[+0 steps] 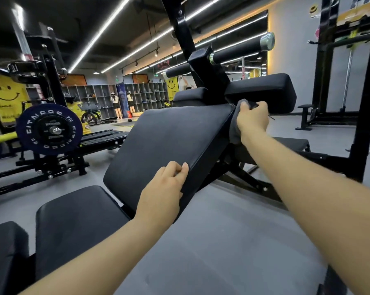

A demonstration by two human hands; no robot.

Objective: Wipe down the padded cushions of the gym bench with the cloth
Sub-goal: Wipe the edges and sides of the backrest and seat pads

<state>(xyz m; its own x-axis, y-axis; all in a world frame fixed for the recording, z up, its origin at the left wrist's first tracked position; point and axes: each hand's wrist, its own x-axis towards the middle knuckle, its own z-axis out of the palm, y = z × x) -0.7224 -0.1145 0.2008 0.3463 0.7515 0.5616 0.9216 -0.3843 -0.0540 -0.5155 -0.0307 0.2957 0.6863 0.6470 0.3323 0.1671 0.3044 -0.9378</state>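
The gym bench's large black back pad slopes up across the middle of the view. My right hand grips a dark grey cloth against the pad's upper right edge. My left hand holds the pad's lower right corner, fingers curled over its edge. Two black seat cushions sit below at the lower left. Two more black pads stand behind the back pad's top, either side of a black post.
A black frame post with foam rollers rises behind the bench. A machine with a blue weight plate stands left. A black rack stands right. Two people stand by far shelves. Grey floor lies below.
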